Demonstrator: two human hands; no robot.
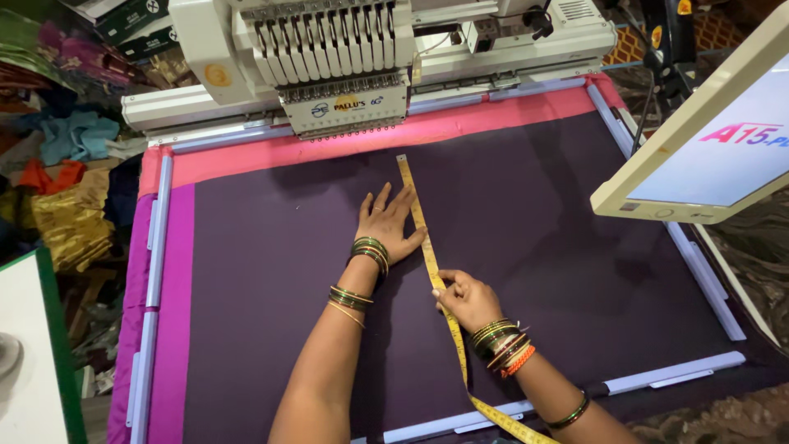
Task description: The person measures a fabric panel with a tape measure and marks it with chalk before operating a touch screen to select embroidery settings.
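- A yellow measuring tape [427, 255] lies straight up the dark purple cloth [271, 288] stretched in an embroidery machine's frame [156, 247].
- Left hand [386, 226], open and flat, pins the tape down; right hand [464, 298] pinches it lower.
- Risk: any slack or sideways slip would likely skew the measurement.

— The dark purple cloth [526, 247] looks matt and smooth; the pink cloth border [246, 152] has a slight sheen.

— The yellow measuring tape [419, 226] seems soft, coated fabric; the frame rails [156, 247] look like pale matt plastic; the bangles [371, 251] shine like glass or metal.
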